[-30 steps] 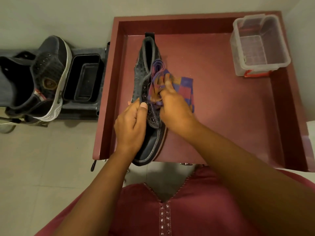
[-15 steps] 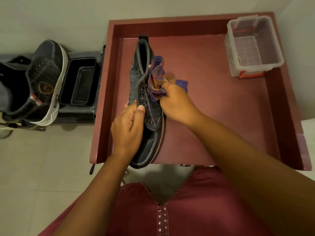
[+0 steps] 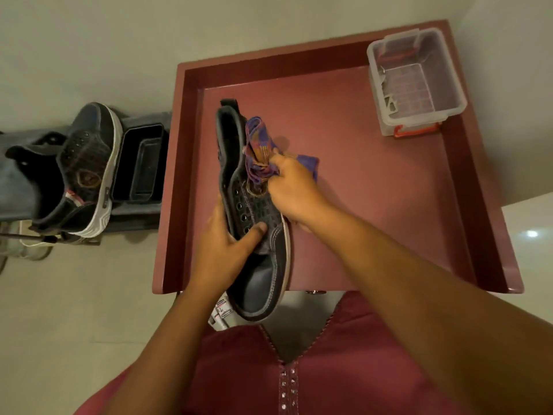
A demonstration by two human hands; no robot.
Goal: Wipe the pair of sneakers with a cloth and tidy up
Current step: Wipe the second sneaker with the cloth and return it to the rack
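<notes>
A dark sneaker (image 3: pixel 257 277) lies lengthwise on the maroon table (image 3: pixel 374 205), its toe hanging over the near edge. My left hand (image 3: pixel 224 250) grips its middle, thumb across the lace area. My right hand (image 3: pixel 294 190) holds a bunched purple and red checked cloth (image 3: pixel 258 148) against the shoe's right side by the opening. The second dark sneaker (image 3: pixel 86 169) with a white sole stands on a low rack at the left.
A clear plastic box (image 3: pixel 416 82) with red latches sits in the table's far right corner. A black tray (image 3: pixel 140 166) lies beside the second sneaker on the grey rack. The table has raised rims on three sides. Pale tiled floor lies around.
The cloth has been gathered from spread to bunched and now sits nearer the shoe's heel opening. My left thumb has slid over the laces, and the sneaker's toe reaches further past the near edge.
</notes>
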